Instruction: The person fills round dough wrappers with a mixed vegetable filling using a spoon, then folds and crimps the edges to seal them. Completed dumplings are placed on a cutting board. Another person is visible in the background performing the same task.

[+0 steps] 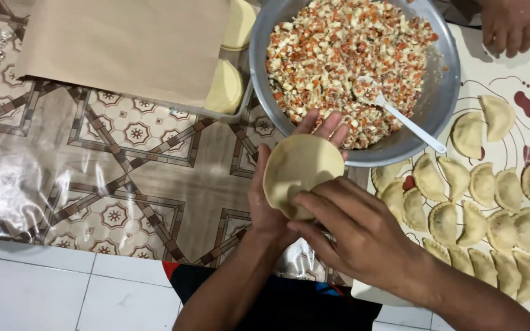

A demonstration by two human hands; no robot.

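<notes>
A round, flat disc of pale dough (299, 168) lies on the open palm of my left hand (271, 211), whose fingertips show past the disc's far edge. My right hand (357, 230) rests its fingers on the near edge of the disc. Just beyond stands a large metal bowl (440, 92) full of diced orange and white filling (338, 55), with a white plastic spoon (403, 119) lying in it.
Several folded, crimped pastries (486, 214) lie in rows on a white board at the right. A tray with stacked dough discs (225, 89) under brown paper (124, 43) sits at the back left. Another person's hand (510, 24) is at the top right. Patterned plastic-covered table, tiled floor below.
</notes>
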